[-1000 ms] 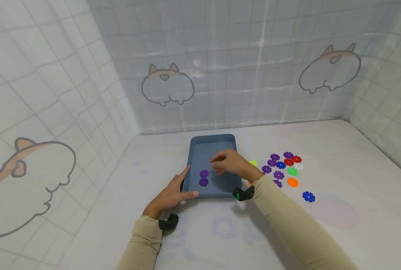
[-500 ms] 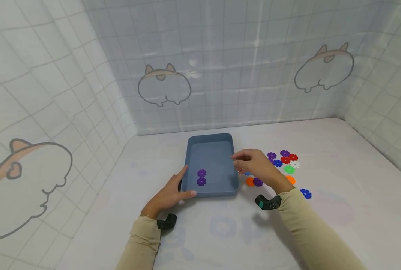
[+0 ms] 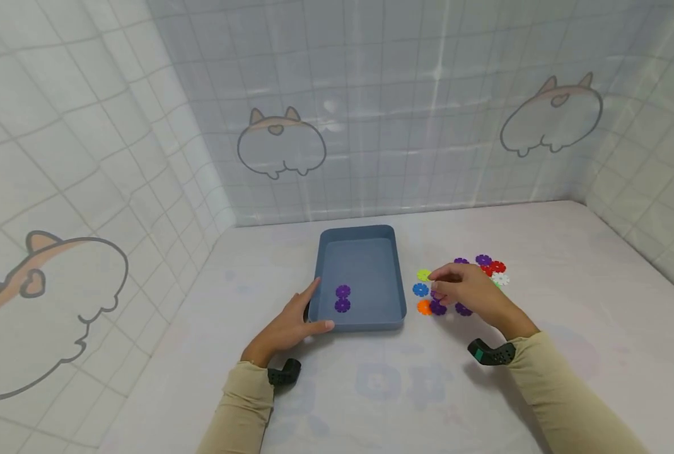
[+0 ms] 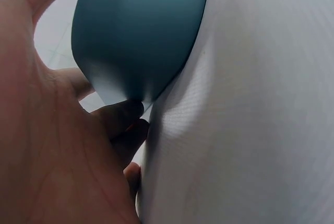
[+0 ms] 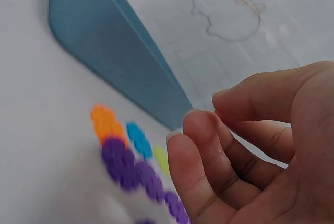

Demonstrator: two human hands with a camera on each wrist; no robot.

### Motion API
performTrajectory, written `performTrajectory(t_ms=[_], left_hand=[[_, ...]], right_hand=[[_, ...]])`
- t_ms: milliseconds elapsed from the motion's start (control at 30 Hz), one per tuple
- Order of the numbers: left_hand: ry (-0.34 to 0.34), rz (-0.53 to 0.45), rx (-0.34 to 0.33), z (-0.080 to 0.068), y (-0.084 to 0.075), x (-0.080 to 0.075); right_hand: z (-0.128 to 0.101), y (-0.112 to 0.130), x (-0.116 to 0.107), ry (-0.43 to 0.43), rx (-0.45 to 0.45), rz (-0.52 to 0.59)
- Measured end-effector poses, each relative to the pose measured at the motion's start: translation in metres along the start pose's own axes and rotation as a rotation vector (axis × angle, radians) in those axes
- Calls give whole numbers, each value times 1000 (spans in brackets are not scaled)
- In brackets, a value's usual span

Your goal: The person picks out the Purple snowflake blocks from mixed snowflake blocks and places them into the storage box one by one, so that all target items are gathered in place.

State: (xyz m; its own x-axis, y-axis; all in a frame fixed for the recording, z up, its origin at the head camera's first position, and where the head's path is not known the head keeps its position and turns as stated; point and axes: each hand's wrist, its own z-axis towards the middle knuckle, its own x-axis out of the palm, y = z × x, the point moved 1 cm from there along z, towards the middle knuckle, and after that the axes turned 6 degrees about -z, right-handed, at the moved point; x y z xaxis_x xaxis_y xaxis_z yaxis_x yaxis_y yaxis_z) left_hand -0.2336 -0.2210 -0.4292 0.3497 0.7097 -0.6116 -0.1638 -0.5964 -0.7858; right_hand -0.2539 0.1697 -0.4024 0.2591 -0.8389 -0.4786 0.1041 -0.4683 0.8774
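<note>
My left hand (image 3: 288, 325) grips the near left corner of a blue-grey tray (image 3: 361, 258), thumb on the front side and fingers along the left side. In the left wrist view, fingertips curl by the tray wall (image 4: 141, 31). Two purple snowflake discs (image 3: 343, 292) lie inside the tray, one behind the other. Over the loose discs right of the tray hovers my right hand (image 3: 475, 293), fingers loosely bent. The right wrist view shows nothing between thumb and fingertips; a purple disc (image 5: 120, 164) and an orange disc (image 5: 107, 122) lie beyond them.
Beside the tray lie a yellow disc (image 3: 424, 275), a blue disc (image 3: 420, 290) and an orange disc (image 3: 424, 307). Farther right are a red disc (image 3: 498, 267) and a white disc (image 3: 501, 279). My right hand hides others. A tiled backdrop (image 3: 388, 157) rises behind the table.
My right hand has moved from above the tray, across its right side, to the loose discs. My left hand stays at the tray's corner, and both purple discs remain inside.
</note>
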Motion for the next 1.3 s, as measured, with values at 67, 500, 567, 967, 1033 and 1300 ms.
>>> performTrajectory(t_ms=[67,500,567,967,1033,1300], left_hand=[[-2,5,-5,0,0,0],[-7,-7,-23,-2,-1,-4],[-8,-4,-21,-2,-2,-5],[-2,-16,-12,0,1,0],[1,-10,-12,0,1,1],[-1,-13,2,0,1,0]], right_hand=[[-5,-6,-6,-2,11,-24],[-20,-28,-36,-18,36,-171],[-18,-30,-37,-21,27,-190],[-23,-41,-30,-8,-16,-346],[-24,-41,-29,3,-20,-363],[-25,-40,-28,42,-54,-390]])
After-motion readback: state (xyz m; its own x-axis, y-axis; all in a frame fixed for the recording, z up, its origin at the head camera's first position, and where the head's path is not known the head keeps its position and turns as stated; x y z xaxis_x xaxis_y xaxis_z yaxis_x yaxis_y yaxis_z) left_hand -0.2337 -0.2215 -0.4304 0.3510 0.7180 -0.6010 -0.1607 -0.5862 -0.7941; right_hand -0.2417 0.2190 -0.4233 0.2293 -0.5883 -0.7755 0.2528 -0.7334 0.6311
